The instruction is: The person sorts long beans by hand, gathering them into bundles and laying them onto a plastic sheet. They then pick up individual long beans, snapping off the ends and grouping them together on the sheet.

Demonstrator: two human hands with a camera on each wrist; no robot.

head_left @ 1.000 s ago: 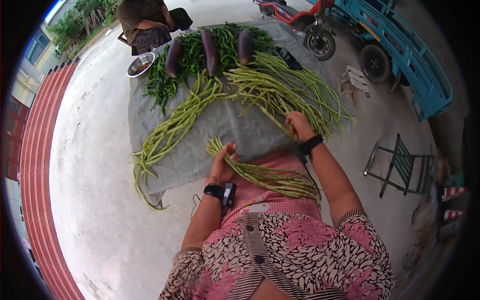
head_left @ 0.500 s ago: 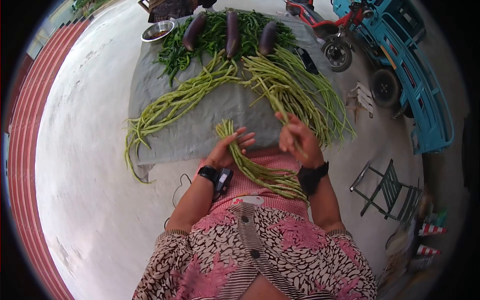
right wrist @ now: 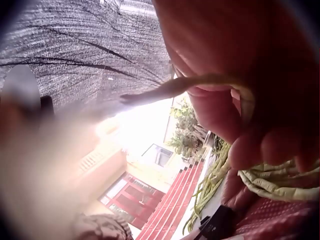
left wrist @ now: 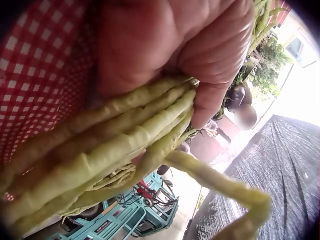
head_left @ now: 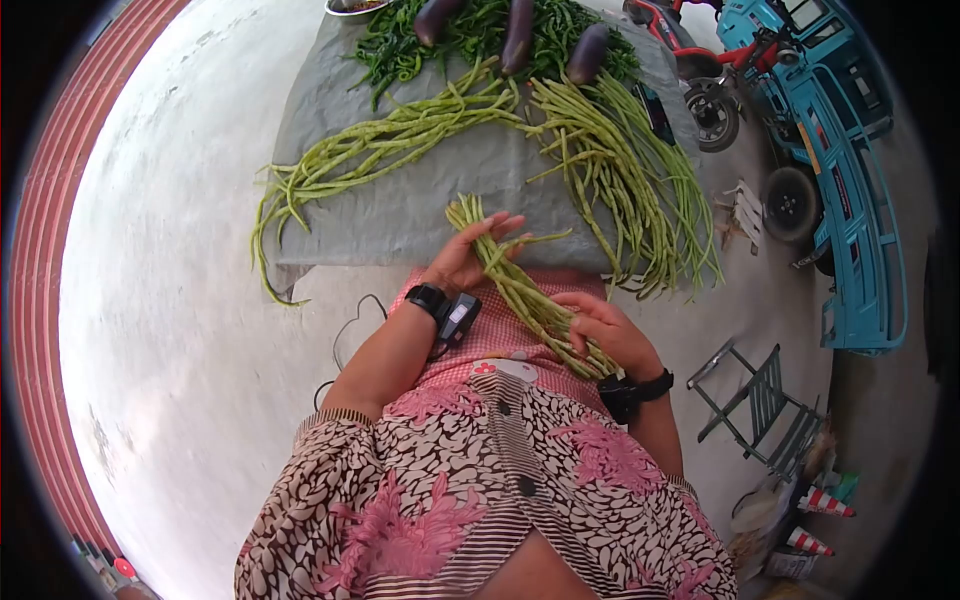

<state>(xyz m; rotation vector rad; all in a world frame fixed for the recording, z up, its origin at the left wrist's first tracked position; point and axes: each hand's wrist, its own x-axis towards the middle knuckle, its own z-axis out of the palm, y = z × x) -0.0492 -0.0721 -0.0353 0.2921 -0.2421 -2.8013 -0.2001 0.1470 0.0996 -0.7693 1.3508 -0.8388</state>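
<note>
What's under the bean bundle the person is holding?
Around and below the bundle: checked cloth over the lap, and the grey sheet behind its upper end. The spots directly beneath the beans and the right hand are covered; can't tell.

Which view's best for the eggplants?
Head view: all three eggplants are visible, tops partly cropped by the frame. Left wrist shows them small and partial, past the left hand. Right wrist: none visible.

The eggplants [head_left: 518, 38] look smooth and glossy; the sheet [head_left: 400, 215] looks like creased plastic with a dull sheen. The apron [head_left: 465, 345] and the shirt [head_left: 400, 520] are matt cloth, the bowl [head_left: 352, 8] shiny metal.
</note>
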